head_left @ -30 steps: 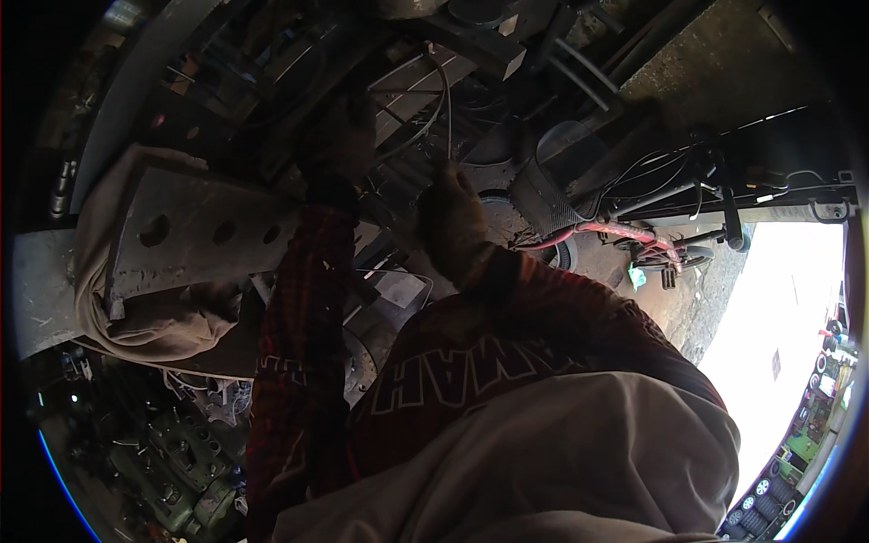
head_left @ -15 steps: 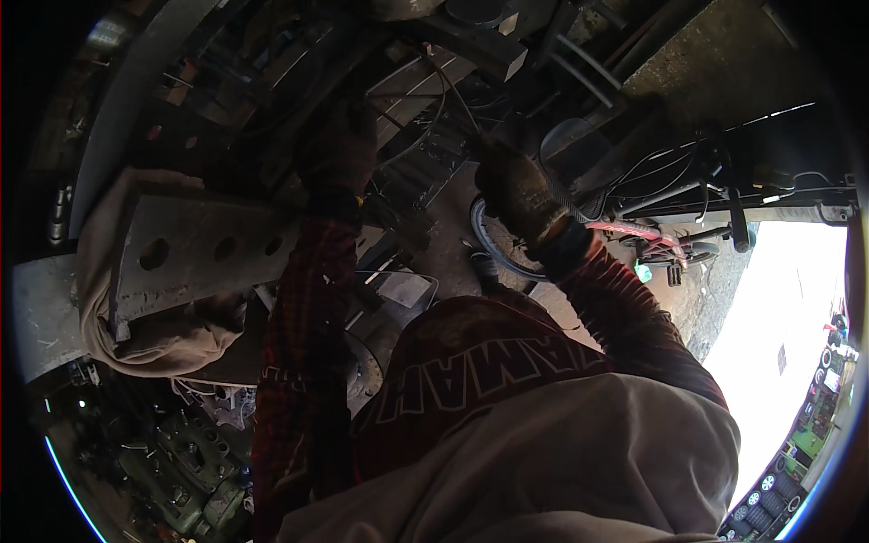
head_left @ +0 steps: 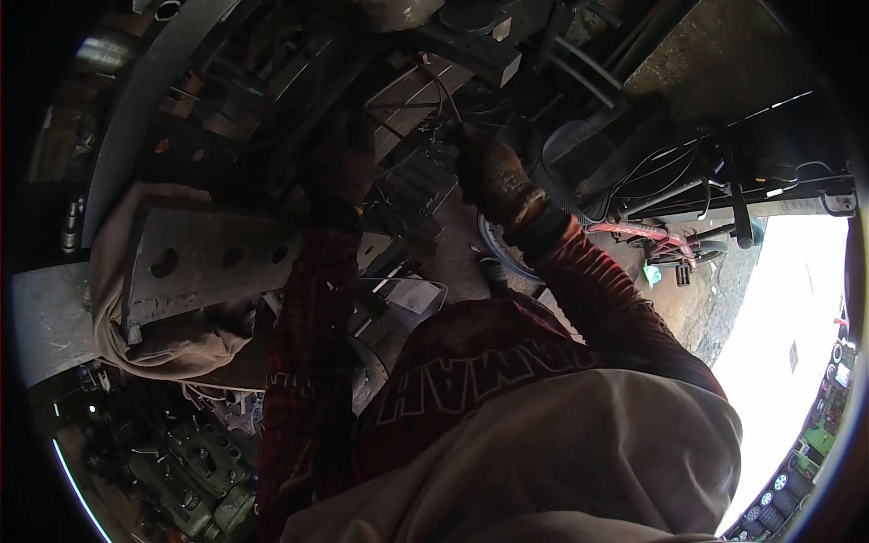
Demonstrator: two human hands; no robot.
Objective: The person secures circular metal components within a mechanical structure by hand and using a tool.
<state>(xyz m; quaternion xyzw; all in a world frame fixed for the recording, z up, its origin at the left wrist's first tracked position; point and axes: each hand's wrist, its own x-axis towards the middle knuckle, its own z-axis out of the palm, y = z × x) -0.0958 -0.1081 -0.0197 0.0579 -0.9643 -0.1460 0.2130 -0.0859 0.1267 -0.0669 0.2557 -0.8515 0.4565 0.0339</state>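
My right hand, in a dirty work glove, is closed at the end of a thin curved cable, which arches up and away from the fingers. My left hand, also gloved, reaches into deep shadow beside a dark metal frame; its fingers are lost in the dark, so what they touch is hidden. Between the hands lie a pale flat metal bar and thin dark rods. Next to my left forearm is a grey metal plate with round holes, resting on a brown cloth.
A red bicycle lies or leans at the right, near a bright doorway. A wheel is below my right wrist. Greenish machinery fills the lower left. A square metal beam crosses ahead.
My right hand has moved up and slightly left, along with the cable end. My left hand stays in about the same place. The view has shifted slightly.
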